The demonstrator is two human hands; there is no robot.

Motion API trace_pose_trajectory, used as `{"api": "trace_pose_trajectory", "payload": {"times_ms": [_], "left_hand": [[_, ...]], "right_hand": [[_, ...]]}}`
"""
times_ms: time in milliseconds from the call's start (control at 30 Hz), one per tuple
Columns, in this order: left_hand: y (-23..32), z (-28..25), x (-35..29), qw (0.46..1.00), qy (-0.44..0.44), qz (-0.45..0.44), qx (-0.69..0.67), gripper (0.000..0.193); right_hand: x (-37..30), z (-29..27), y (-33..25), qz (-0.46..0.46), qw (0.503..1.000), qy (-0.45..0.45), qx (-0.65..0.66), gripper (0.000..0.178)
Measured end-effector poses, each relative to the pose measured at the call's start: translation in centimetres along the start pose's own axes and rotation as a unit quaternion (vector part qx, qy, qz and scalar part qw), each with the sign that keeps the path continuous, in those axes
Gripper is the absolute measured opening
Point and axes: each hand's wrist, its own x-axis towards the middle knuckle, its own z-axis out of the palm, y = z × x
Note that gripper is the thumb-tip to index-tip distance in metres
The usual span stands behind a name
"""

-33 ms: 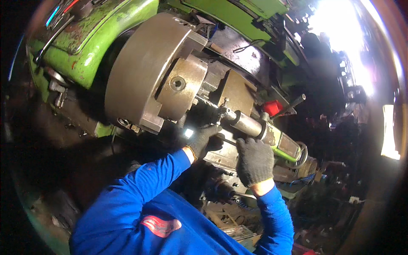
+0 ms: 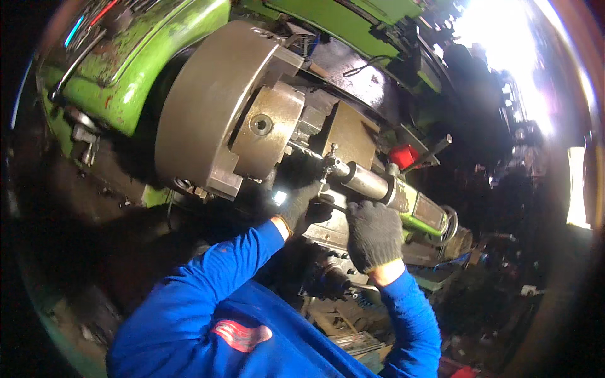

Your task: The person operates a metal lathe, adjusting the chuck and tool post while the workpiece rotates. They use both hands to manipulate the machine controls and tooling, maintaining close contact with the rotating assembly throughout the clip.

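My left hand [image 2: 301,206], in a dark knit glove, is curled beside a small metal clamp-like fitting [image 2: 330,164] on a shaft. Its fingers meet the lower end of that fitting; what they close on is partly hidden. A thin dark rod [image 2: 334,204] runs from there to my right hand [image 2: 375,233], gloved and closed around it. Just above my right hand lies the steel quill [image 2: 367,181] of a green tailstock [image 2: 423,211]. On the left is a large round lathe chuck [image 2: 205,107], its jaws around a thick metal cylinder [image 2: 270,129] with a bolt hole.
The green lathe headstock [image 2: 135,69] stands at upper left, with tools lying on top. A handwheel [image 2: 449,223] ends the tailstock. Behind it are a red object [image 2: 403,157] and a lever [image 2: 435,150]. A brownish metal block [image 2: 353,132] sits behind the fitting.
My right hand has shifted slightly left and down along with the rod. The left hand stays nearly in place. The whole view has moved a little.
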Motion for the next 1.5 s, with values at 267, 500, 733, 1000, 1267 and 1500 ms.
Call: {"api": "trace_pose_trajectory", "payload": {"times_ms": [267,500,733,1000,1267,1500], "left_hand": [[1.9,0.5,3.8,0.992,0.026,0.028,0.123,0.042],[1.8,1.0,3.5,0.992,0.051,0.058,0.104,0.036],[2.5,2.8,1.3,0.992,0.073,0.033,0.094,0.032],[1.1,1.9,3.4,0.995,0.092,0.022,0.031,0.030],[1.6,1.7,2.7,0.997,0.069,0.026,-0.017,0.029],[0.6,-4.4,2.4,0.993,0.046,0.095,0.046,0.039]], "right_hand": [[4.8,5.7,-2.4,0.062,0.992,-0.066,0.088,0.020],[4.9,5.5,-1.8,0.079,0.987,-0.079,0.116,0.026],[4.7,4.8,-1.8,0.081,0.984,-0.101,0.118,0.029],[4.2,4.4,-0.7,0.079,0.981,-0.124,0.127,0.030],[4.1,8.1,-1.3,0.073,0.991,-0.061,0.092,0.023],[4.5,8.8,-0.9,-0.040,0.989,-0.078,0.121,0.022]]}}
